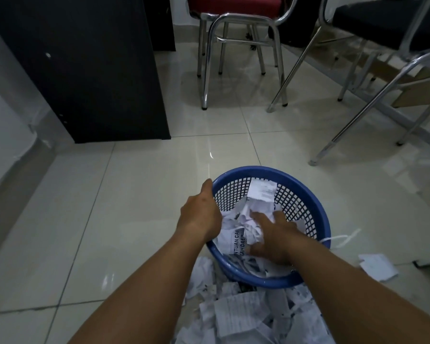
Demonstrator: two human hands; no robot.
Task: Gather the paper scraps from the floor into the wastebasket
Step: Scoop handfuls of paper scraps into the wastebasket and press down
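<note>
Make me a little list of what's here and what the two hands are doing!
basket: blue wastebasket on the tiled floor, partly filled
inside: crumpled paper
left hand: at the basket's left rim, fingers hidden
right hand: fingers spread on the paper inside
still on floor: pile of scraps at the basket's near side, single scrap to its right
nearby: metal-legged chairs

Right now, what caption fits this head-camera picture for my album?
Left hand holds the blue wastebasket by its rim while right hand presses paper scraps inside.
</note>
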